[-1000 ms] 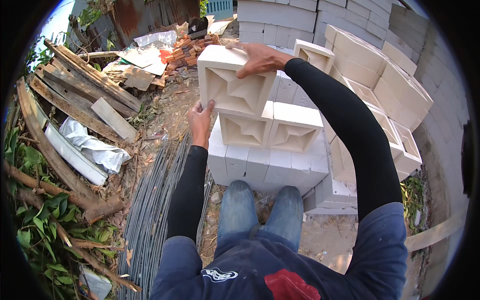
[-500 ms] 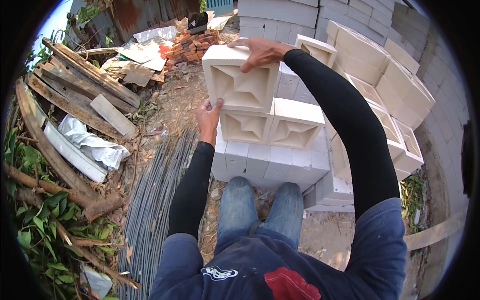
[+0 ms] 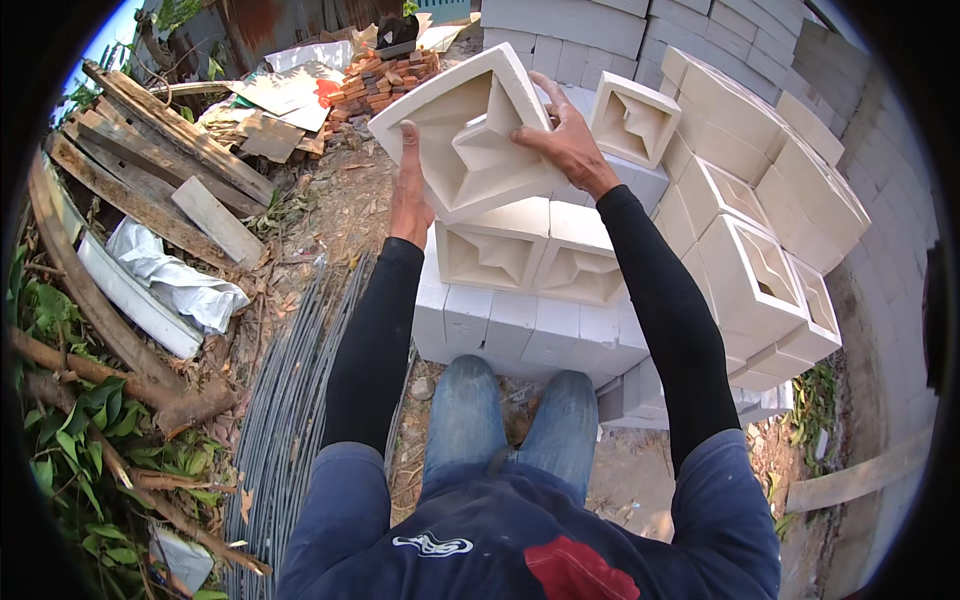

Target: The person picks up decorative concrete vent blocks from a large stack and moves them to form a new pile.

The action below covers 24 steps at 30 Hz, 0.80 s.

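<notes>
Between my two hands is a cream ventilation block (image 3: 445,185), square with a sculpted recess, tilted onto one corner. My left hand (image 3: 408,195) presses its left side, thumb up along the front rim. At the right side my right hand (image 3: 568,140) grips it, thumb on the front and fingers behind. Just below, a second ventilation block (image 3: 490,255) and a third ventilation block (image 3: 585,262) sit side by side on a stack of pale grey blocks (image 3: 510,325). Whether the held block's lowest corner touches them I cannot tell.
Another recessed block (image 3: 635,120) stands behind, with a stack of cream blocks (image 3: 765,150) to the right. Long steel rods (image 3: 300,400) lie left of my legs. Further left are timber planks (image 3: 165,165), a white sheet (image 3: 180,275) and branches (image 3: 190,410); red bricks (image 3: 390,85) are piled behind.
The block in my hands has risen off the lower ones and turned onto a corner. My right hand has moved from its top to its right side; my left hand has moved up.
</notes>
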Available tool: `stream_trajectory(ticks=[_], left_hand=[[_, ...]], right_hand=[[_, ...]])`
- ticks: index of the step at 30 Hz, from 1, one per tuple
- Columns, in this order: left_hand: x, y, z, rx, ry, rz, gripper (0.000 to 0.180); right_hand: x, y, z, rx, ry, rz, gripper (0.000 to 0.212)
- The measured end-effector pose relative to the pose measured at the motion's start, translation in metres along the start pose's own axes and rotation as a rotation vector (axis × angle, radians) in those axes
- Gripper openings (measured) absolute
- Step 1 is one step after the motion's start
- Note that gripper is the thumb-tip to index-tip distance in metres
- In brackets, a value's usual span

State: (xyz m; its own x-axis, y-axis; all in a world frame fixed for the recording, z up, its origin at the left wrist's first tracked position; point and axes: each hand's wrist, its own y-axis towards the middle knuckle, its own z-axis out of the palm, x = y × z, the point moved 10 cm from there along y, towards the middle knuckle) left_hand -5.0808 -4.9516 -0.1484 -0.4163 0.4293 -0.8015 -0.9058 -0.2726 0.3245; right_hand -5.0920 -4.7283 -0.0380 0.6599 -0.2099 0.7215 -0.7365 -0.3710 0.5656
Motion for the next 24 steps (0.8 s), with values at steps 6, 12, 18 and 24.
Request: stream_trajectory(ticks=[6, 12, 18, 24], left_hand=[[-0.009, 0.019, -0.005, 0.027, 0.224, 0.058, 0.092], [-0.002, 0.026, -0.007, 0.021, 0.305, 0.138, 0.085], [0.003, 0.02, 0.005, 0.031, 0.338, 0.112, 0.084], [0.013, 0.02, 0.006, -0.04, 0.208, 0.029, 0.099]], right_hand=[[-0.041, -0.022, 0.011, 0.021, 0.058, 0.009, 0.121], [-0.063, -0.036, 0.013, 0.01, 0.064, 0.027, 0.122], [-0.081, -0.041, 0.007, -0.004, 0.156, 0.052, 0.124], [-0.034, -0.011, -0.012, 0.011, 0.01, -0.01, 0.114]])
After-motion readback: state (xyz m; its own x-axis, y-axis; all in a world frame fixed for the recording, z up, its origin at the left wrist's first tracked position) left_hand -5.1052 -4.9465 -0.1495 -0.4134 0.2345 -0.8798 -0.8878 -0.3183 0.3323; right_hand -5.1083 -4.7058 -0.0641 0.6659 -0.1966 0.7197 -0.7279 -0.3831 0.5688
